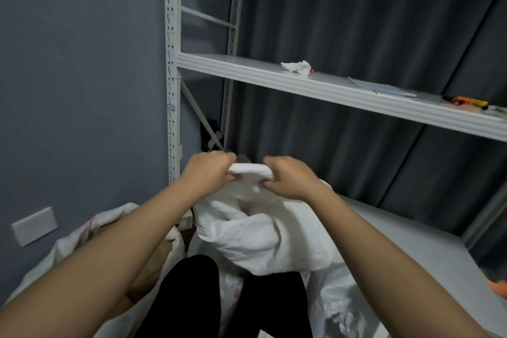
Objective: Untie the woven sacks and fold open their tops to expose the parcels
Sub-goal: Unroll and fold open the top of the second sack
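A white woven sack [263, 236] stands in front of me, its top bunched into a twisted neck [248, 169]. My left hand [210, 173] grips the left end of that neck and my right hand [288, 177] grips the right end, both with curled fingers. The neck stretches taut between them. Whether a tie is still on it is hidden by the fingers. A second sack [90, 230] lies at the lower left with its top open, something brown showing inside. No parcels in the gripped sack are visible.
A white metal shelving unit [315, 88] stands behind the sacks, holding a crumpled tissue [297, 66], a flat packet [381, 87] and an orange-yellow tool [466, 101]. Its upright post [172, 90] is at the left against a grey wall. A clear plastic bag [337, 307] lies lower right. My dark-trousered legs [227, 299] are below.
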Demonstrator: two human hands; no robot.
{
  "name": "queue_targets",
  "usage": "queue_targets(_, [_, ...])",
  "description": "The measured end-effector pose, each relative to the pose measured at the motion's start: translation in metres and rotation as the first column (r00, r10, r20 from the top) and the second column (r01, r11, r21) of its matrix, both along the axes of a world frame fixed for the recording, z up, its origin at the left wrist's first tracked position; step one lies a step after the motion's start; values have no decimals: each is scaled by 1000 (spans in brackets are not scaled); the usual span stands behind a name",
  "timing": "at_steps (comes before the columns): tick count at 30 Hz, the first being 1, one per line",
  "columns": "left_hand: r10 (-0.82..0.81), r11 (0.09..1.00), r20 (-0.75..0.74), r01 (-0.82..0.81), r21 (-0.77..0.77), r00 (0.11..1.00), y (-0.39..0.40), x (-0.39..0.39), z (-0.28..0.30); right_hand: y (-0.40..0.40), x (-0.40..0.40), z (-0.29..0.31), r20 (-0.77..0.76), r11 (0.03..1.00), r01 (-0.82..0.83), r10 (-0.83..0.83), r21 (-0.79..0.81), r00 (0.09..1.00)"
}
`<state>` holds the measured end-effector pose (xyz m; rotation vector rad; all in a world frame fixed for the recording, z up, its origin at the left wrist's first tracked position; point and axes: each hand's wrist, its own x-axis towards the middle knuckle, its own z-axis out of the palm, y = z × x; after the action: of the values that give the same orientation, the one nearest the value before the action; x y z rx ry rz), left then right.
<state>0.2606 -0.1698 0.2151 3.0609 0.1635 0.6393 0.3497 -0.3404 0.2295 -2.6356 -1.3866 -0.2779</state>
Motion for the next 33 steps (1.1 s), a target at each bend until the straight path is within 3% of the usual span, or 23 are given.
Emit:
queue_targets(2, [35, 998, 26, -36, 50, 999, 0, -5, -1, 1, -6, -6, -23, 998, 54, -54, 15, 998])
queue_targets(5, [-94, 992, 69, 100, -78, 993, -20, -13, -10, 11, -20, -11, -276, 987, -16, 61, 163, 959])
queue_targets(7, [-121, 974, 57, 130, -184, 991, -14, -21, -8, 6, -23, -6, -345, 984, -39, 99, 176, 933])
queue_targets(10, [-20, 975, 23, 25, -223, 1000, 15, -30, -3, -4, -18, -4, -158, 999, 40, -37, 15, 987])
queue_targets(12, [15, 985, 27, -10, -173, 1000, 11, -29, -7, 3, -24, -12, -166, 995, 61, -47, 83, 985])
queue_targets(16, [12, 946, 80, 15, -324, 997, -24, -29, -13, 17, -39, -17, -501, 970, -1, 126, 242, 856])
queue_targets(18, [95, 922, 54, -67, -381, 994, -6, -33, -6, 12, -31, -13, -407, 994, 4, 39, 105, 913])
queue_targets(20, [133, 936, -9, -129, -328, 991, 8, -38, -3, 9, -30, -14, -166, 997, 67, -74, -44, 983])
queue_targets(21, [115, 954, -4, -111, -279, 993, 7, -40, -4, 12, -35, -17, -148, 998, 64, -68, -28, 987])
queue_targets(22, [68, 968, 33, -58, -242, 997, -1, -39, -5, 16, -39, -21, -224, 999, 25, -18, 30, 974])
queue_targets(24, [-10, 988, 76, 22, -156, 997, -23, -37, -8, 23, -48, -21, -498, 975, -28, 138, 222, 856])
queue_targets(25, [-1, 990, 57, 9, -140, 998, -28, -37, -7, 23, -48, -17, -550, 963, -39, 185, 266, 814])
queue_targets(27, [60, 959, 18, -52, -278, 998, -12, -40, 2, 14, -39, -8, -470, 986, -45, 116, 160, 875])
queue_targets(28, [82, 929, -14, -82, -362, 997, 0, -43, 6, 10, -36, -7, -308, 999, -3, 17, 48, 951])
queue_targets(29, [100, 922, -28, -103, -374, 995, 10, -46, 8, 7, -35, -9, -219, 998, 57, -53, 15, 974])
queue_targets(30, [101, 943, -18, -102, -317, 995, 12, -46, 7, 6, -36, -13, -238, 996, 82, -73, 28, 969])
queue_targets(31, [78, 968, 6, -74, -238, 997, 8, -46, 4, 8, -38, -18, -370, 993, 66, -27, 93, 929])
queue_targets(33, [-15, 992, 28, 18, -126, 999, -12, -43, -7, 10, -47, -21, -641, 967, 39, 136, 251, 756])
